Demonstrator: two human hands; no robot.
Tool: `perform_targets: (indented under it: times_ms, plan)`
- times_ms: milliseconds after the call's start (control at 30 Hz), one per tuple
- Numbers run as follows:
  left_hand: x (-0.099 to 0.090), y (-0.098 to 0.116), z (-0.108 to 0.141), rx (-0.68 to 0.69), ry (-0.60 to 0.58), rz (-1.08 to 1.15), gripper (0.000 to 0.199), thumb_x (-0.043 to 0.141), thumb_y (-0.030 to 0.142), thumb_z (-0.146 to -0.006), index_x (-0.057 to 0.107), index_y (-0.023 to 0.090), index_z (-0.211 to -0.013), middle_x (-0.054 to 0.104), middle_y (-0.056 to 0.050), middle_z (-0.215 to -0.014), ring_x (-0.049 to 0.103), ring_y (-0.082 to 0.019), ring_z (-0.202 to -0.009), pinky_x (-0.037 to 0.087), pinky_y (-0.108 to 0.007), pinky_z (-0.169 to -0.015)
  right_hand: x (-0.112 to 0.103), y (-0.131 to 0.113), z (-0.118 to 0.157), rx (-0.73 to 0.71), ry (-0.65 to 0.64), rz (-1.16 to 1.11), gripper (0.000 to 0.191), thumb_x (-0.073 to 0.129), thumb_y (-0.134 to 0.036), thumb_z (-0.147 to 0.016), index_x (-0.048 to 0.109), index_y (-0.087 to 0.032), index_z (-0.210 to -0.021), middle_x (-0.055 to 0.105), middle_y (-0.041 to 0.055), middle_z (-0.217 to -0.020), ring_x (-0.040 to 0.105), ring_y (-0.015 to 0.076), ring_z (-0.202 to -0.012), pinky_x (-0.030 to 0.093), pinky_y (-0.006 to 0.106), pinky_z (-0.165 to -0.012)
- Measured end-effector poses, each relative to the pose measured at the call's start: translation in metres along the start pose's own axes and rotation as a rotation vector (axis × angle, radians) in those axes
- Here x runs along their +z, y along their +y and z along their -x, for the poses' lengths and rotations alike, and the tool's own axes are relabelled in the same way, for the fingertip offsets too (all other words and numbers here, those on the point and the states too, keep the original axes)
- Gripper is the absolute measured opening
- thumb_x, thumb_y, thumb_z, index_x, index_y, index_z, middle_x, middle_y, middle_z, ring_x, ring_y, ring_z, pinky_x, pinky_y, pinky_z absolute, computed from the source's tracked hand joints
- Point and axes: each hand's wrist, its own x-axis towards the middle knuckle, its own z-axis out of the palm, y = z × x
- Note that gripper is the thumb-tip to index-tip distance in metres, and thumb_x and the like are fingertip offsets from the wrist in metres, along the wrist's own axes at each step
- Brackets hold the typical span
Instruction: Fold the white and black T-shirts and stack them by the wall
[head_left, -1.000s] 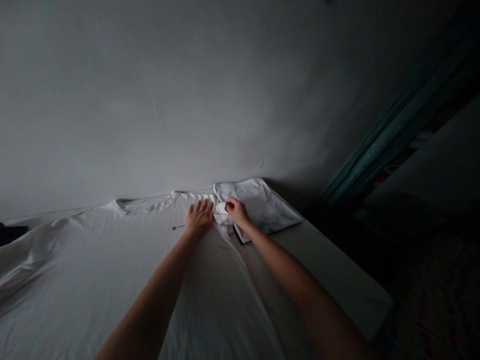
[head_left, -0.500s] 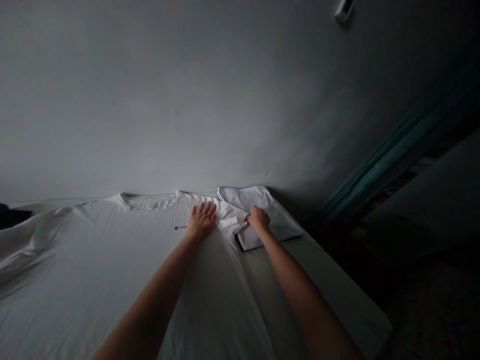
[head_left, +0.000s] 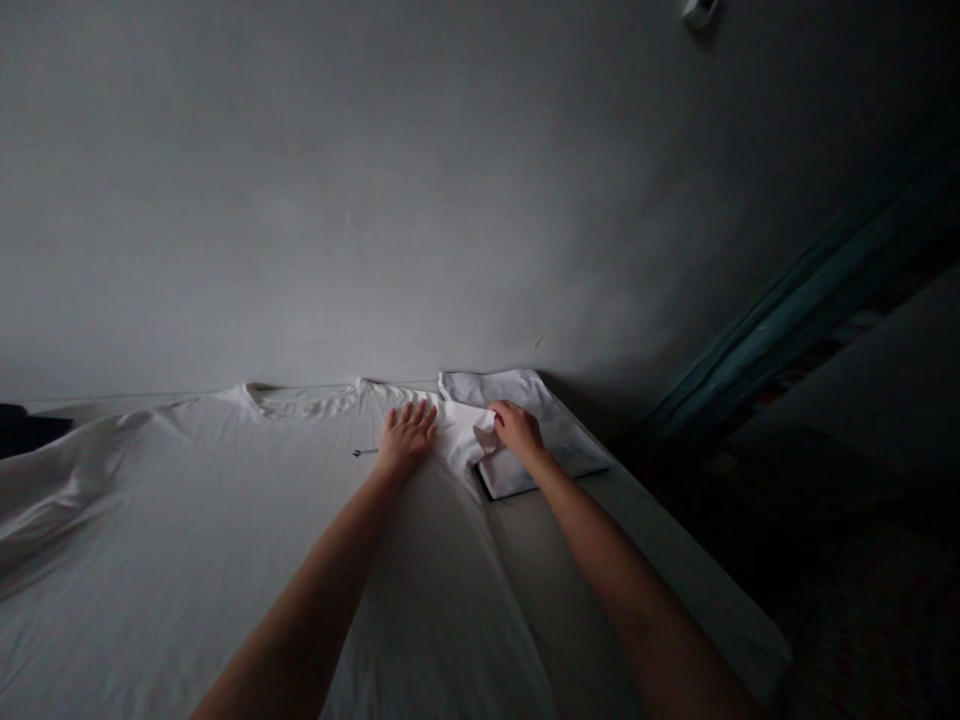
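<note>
across the lower left of the frame, a white t-shirt [head_left: 225, 540] spread out flat on a pale surface [head_left: 645, 560], its collar [head_left: 300, 402] along the foot of a grey wall [head_left: 375, 180]. near the bottom centre, both forearms reaching in from the lower edge of the frame, hands apart but close, only a narrow strip of shirt between them. left hand [head_left: 407, 438] open and palm down on the shirt, fingers spread, pressing near the collar's right end, a small dark logo [head_left: 365, 452] just beside it. right hand [head_left: 517, 432] curled and pinching a small raised fold [head_left: 486, 435] at the shirt's right edge, clamped on that bit of fabric, knuckles up. under and beyond that hand, at centre right, a folded white cloth [head_left: 559, 445] lying against the wall, partly overlapped by the shirt, a thin dark edge [head_left: 481, 482] showing at its lower corner. toward the right of the frame, a teal curtain [head_left: 795, 330] hanging in deep shadow. at the top edge, a small white fixture [head_left: 700, 12] on the wall. at the far left, a dark object [head_left: 30, 420] just past the shirt's sleeve, too dim to make out.
</note>
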Motion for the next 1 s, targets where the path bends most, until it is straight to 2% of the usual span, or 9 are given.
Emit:
perform_targets:
  times_ms: [100, 200, 333, 400, 467, 600, 733, 833, 1000]
  plan:
    - [-0.002, 0.0, 0.0, -0.001, -0.016, -0.003, 0.055, 0.024, 0.037, -0.103, 0.035, 0.023, -0.155, 0.03, -0.006, -0.161, 0.025, -0.029, -0.15, 0.021, -0.055, -0.12, 0.008, 0.008, -0.012, 0.319, 0.025, -0.119, 0.024, 0.054, -0.008, -0.084, 0.073, -0.02, -0.093, 0.075, 0.0038, -0.092, 0.068, 0.0157, -0.083, 0.047, 0.022, -0.07]
    - [-0.001, 0.0, 0.0, 0.002, -0.014, 0.0, 0.055, 0.025, 0.037, -0.103, 0.035, 0.023, -0.155, 0.03, -0.006, -0.161, 0.025, -0.029, -0.15, 0.021, -0.055, -0.12, 0.011, 0.009, -0.019, 0.39, 0.002, -0.13, 0.015, 0.06, -0.013, -0.081, 0.072, -0.02, -0.085, 0.075, 0.0042, -0.084, 0.068, 0.0164, -0.075, 0.046, 0.022, -0.063]
    - [0.001, -0.001, -0.001, -0.001, 0.007, 0.018, 0.054, 0.029, 0.036, -0.102, 0.036, 0.026, -0.154, 0.033, -0.007, -0.161, 0.027, -0.029, -0.15, 0.022, -0.056, -0.119, 0.004, 0.0, -0.009, 0.499, 0.023, -0.08, 0.014, 0.066, -0.021, -0.081, 0.07, -0.019, -0.094, 0.074, 0.0102, -0.093, 0.069, 0.0215, -0.08, 0.045, 0.026, -0.062]
    - [0.003, -0.001, -0.001, 0.0, 0.013, 0.028, 0.054, 0.03, 0.036, -0.101, 0.036, 0.027, -0.154, 0.033, -0.007, -0.16, 0.027, -0.029, -0.15, 0.022, -0.056, -0.119, -0.001, -0.007, 0.008, 0.468, 0.021, -0.064, 0.011, 0.067, -0.025, -0.081, 0.069, -0.021, -0.091, 0.074, 0.0103, -0.094, 0.069, 0.0226, -0.083, 0.045, 0.027, -0.064]
    - [0.003, -0.001, -0.002, 0.001, 0.013, 0.032, 0.054, 0.029, 0.036, -0.101, 0.037, 0.026, -0.154, 0.033, -0.007, -0.16, 0.027, -0.029, -0.15, 0.021, -0.056, -0.12, -0.004, -0.015, 0.028, 0.359, 0.006, -0.114, 0.008, 0.066, -0.029, -0.083, 0.069, -0.022, -0.086, 0.074, 0.0078, -0.092, 0.069, 0.0218, -0.085, 0.046, 0.027, -0.066]
    - [0.002, 0.0, -0.002, -0.003, 0.006, 0.025, 0.056, 0.027, 0.038, -0.101, 0.037, 0.023, -0.154, 0.031, -0.008, -0.161, 0.027, -0.03, -0.149, 0.02, -0.055, -0.12, -0.002, -0.034, 0.059, 0.224, -0.061, -0.313, 0.019, 0.073, -0.038, -0.078, 0.071, -0.024, -0.091, 0.073, 0.0022, -0.084, 0.068, 0.0184, -0.079, 0.046, 0.025, -0.068]
    - [-0.001, 0.001, 0.0, 0.001, -0.01, 0.015, 0.056, 0.025, 0.038, -0.102, 0.036, 0.022, -0.154, 0.031, -0.008, -0.161, 0.026, -0.031, -0.15, 0.02, -0.055, -0.12, 0.003, -0.046, 0.061, 0.232, -0.069, -0.37, 0.016, 0.075, -0.034, -0.073, 0.068, -0.022, -0.082, 0.068, -0.0009, -0.074, 0.063, 0.0162, -0.069, 0.043, 0.023, -0.063]
    - [-0.001, 0.001, 0.0, 0.004, -0.016, 0.004, 0.056, 0.024, 0.038, -0.102, 0.036, 0.022, -0.154, 0.031, -0.008, -0.161, 0.026, -0.031, -0.149, 0.021, -0.055, -0.12, 0.003, -0.046, 0.057, 0.189, 0.042, -0.409, 0.013, 0.071, -0.031, -0.075, 0.062, -0.022, -0.072, 0.066, -0.0003, -0.075, 0.062, 0.0165, -0.072, 0.045, 0.025, -0.067]
    - [0.002, 0.0, -0.001, 0.007, 0.011, 0.017, 0.055, 0.025, 0.038, -0.102, 0.036, 0.024, -0.154, 0.032, -0.008, -0.161, 0.026, -0.03, -0.149, 0.021, -0.056, -0.119, 0.001, -0.045, 0.06, 0.121, 0.159, -0.551, 0.014, 0.058, -0.035, -0.085, 0.055, -0.022, -0.079, 0.064, 0.002, -0.078, 0.061, 0.0181, -0.075, 0.048, 0.027, -0.073]
